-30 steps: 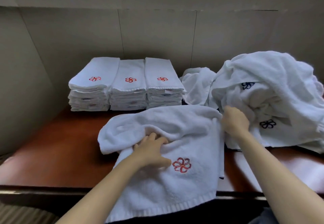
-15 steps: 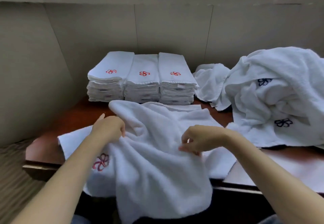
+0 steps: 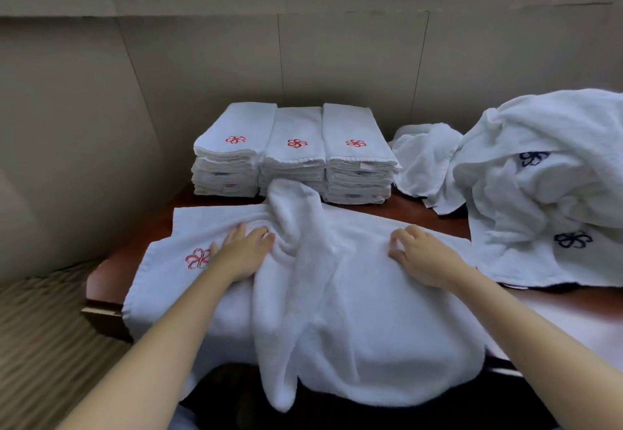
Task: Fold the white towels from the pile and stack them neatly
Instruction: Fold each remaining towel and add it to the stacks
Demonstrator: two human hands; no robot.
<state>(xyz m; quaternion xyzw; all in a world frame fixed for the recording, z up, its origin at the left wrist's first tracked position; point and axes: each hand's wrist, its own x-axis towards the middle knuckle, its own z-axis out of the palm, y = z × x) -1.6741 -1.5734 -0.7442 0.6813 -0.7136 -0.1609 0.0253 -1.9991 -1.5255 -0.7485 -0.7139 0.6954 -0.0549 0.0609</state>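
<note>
Worktop [image 3: 141, 227]: dark red-brown surface set against a panelled wall, carrying all the linen.

Pile [image 3: 546, 193]: unfolded white towels with dark blue flower emblems, heaping at the worktop's right edge and reaching toward the rear.

Towel in hand [image 3: 354, 278]: white terry with a red flower emblem near its left end, lying across the front edge of the worktop, its near side hanging over that edge and a raised ridge bunching up its middle. Judged soft, limp and light; it is likely to sag and crease wherever unsupported, so taking it by the hemmed corners or the straight hem should be giving the squarest fold.

Folded stacks [image 3: 293, 153]: three neat stacks side by side at the rear of the worktop, red emblems facing up, touching one another.

Left hand [image 3: 244, 251]: lying flat on the towel just right of the emblem, fingers straight, pressing rather than gripping.

Right hand [image 3: 421, 254]: resting on the towel's right half, fingers curling and pinching a little cloth at the tips.
</note>
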